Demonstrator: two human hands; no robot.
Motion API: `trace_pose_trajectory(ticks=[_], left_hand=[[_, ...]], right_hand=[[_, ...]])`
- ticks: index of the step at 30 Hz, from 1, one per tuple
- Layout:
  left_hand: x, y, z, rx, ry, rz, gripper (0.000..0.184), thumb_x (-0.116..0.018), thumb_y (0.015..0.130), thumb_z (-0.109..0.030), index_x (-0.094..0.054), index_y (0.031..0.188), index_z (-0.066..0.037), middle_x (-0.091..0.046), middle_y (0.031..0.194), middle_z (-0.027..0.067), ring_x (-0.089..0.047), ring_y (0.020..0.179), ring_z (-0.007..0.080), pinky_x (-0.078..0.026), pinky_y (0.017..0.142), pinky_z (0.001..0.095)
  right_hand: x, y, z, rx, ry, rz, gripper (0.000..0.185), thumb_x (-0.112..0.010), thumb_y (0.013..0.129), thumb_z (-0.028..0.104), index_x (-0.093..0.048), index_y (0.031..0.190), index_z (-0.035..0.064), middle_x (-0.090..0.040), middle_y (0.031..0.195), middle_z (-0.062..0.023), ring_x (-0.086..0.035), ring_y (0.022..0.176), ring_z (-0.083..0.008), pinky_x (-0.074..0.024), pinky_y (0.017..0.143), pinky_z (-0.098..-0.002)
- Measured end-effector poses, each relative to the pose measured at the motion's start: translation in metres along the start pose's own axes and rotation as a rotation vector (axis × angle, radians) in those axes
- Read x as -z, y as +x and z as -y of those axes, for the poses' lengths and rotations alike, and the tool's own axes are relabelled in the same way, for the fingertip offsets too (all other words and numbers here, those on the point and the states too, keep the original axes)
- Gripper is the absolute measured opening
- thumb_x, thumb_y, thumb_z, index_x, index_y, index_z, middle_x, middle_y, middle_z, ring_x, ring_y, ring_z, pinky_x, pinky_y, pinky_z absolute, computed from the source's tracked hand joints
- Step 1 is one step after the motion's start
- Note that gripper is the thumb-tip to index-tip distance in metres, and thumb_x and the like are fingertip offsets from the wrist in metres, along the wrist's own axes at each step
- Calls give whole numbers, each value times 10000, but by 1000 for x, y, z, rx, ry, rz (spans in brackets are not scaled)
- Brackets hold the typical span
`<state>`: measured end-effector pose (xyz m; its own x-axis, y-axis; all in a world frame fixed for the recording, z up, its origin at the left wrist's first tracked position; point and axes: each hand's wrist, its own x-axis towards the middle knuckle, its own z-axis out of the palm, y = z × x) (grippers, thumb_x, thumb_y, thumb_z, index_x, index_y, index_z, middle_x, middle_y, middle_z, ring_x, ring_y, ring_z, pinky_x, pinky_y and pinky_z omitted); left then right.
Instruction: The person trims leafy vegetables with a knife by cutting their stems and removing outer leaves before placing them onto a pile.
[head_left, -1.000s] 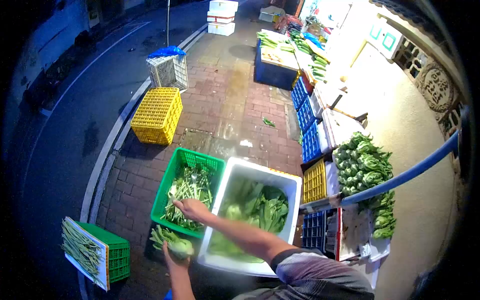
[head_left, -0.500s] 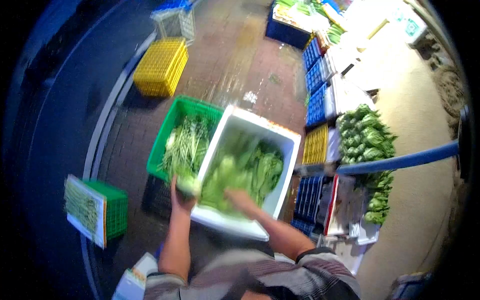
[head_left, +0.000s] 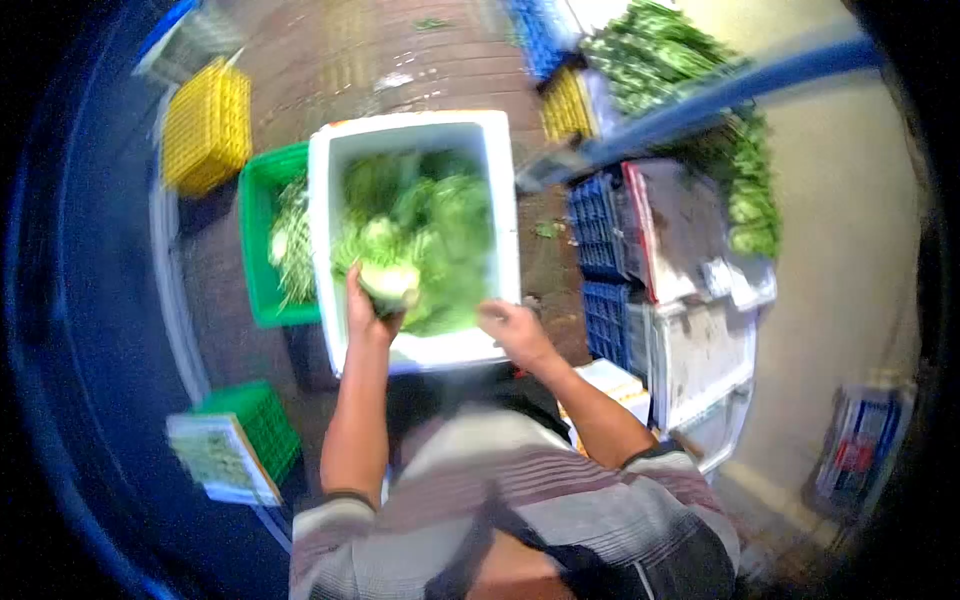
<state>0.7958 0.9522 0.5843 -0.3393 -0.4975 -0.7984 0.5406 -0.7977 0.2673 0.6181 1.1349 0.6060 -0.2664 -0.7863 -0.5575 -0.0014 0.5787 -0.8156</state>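
Observation:
My left hand (head_left: 370, 312) is closed around a head of leafy green vegetable (head_left: 392, 278), its pale base facing me. I hold it over the near left part of a white foam box (head_left: 503, 215). Inside the box lie more leafy greens (head_left: 445, 210), smeared by motion. My right hand (head_left: 512, 330) is at the box's near right corner with its fingers curled in. Blur hides whether anything small is between those fingers.
Left of the box is a green crate (head_left: 258, 250) of thin-stalked greens, with a yellow crate (head_left: 208, 128) beyond it. Another green crate (head_left: 262, 425) stands at lower left. Stacked blue crates (head_left: 598, 228) and a blue pole (head_left: 700, 95) are on the right.
The view has turned, bringing the right-hand stall closer. My left hand has moved from the box's left rim to over the box with the vegetable. My right hand has left the greens for the near right corner.

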Motion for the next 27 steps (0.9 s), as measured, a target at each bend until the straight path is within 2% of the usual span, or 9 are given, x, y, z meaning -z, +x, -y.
trace_pose_trajectory(ticks=[5, 9, 13, 15, 16, 17, 18, 21, 27], left_hand=[[-47, 11, 109, 155, 408, 227, 497, -574, 943, -429, -536, 1239, -31, -632, 1122, 146, -638, 1003, 311, -519, 920, 462], [-96, 21, 218, 261, 952, 360, 452, -639, 943, -313, -560, 1197, 53, -641, 1033, 122, -617, 853, 196, -519, 760, 326], [-215, -25, 311, 282, 1082, 846, 443, -626, 952, -313, -547, 1209, 39, -651, 1006, 100, -627, 834, 167, -515, 729, 293], [-237, 0, 359, 303, 1115, 874, 579, -619, 950, -305, -450, 1365, 60, -598, 1216, 175, -602, 1062, 218, -480, 916, 332], [-257, -4, 374, 250, 1194, 892, 564, -597, 962, -310, -448, 1371, 50, -597, 1228, 165, -608, 1074, 228, -484, 926, 349], [-274, -7, 387, 197, 1266, 909, 551, -575, 974, -314, -446, 1377, 39, -596, 1241, 155, -613, 1087, 237, -489, 936, 367], [-275, 1, 398, 198, 1214, 917, 550, -576, 973, -310, -447, 1376, 41, -593, 1251, 163, -614, 1089, 246, -490, 938, 372], [-257, 38, 406, 292, 1136, 815, 502, -582, 970, -281, -486, 1341, 44, -633, 1188, 186, -647, 1047, 271, -514, 917, 381], [-166, 95, 328, -15, 1242, 324, 376, -601, 967, -284, -567, 1227, -14, -665, 1052, 137, -649, 972, 243, -546, 816, 355]], right_hand=[[74, -29, -9, 93, -64, -147, 677, -722, 845, 447, -553, 1304, -22, -650, 1196, -232, -646, 1086, -318, -490, 948, -391], [132, -74, -77, 153, -33, -273, 841, -746, 809, 498, -453, 1356, -70, -600, 1242, -284, -592, 1171, -332, -460, 982, -417], [201, -105, -132, 106, 295, -526, 690, -805, 767, 363, -545, 1266, -37, -662, 1107, -190, -622, 1035, -281, -479, 931, -396], [240, -107, -192, 21, 414, -759, 424, -758, 802, 310, -669, 1105, 27, -675, 1062, -114, -617, 862, -205, -509, 787, -367], [274, -121, -159, 199, 794, -807, 406, -769, 786, 300, -676, 1078, 34, -679, 1026, -75, -619, 800, -167, -516, 700, -319], [294, -115, -230, 165, 952, -848, 409, -778, 769, 279, -663, 1080, 39, -676, 954, -44, -628, 789, -139, -510, 644, -288], [332, -135, -169, 362, 1153, -908, 380, -770, 765, 263, -658, 1054, 44, -660, 854, -19, -631, 732, -131, -510, 635, -285], [446, -144, -248, 286, 1070, -1131, 328, -707, 854, 321, -623, 1033, 60, -623, 795, 8, -530, 542, -83, -389, 423, -226], [642, -128, -327, 328, 931, -1589, 252, -661, 896, 248, -597, 1036, 49, -592, 813, -35, -495, 505, -135, -451, 450, -283]])
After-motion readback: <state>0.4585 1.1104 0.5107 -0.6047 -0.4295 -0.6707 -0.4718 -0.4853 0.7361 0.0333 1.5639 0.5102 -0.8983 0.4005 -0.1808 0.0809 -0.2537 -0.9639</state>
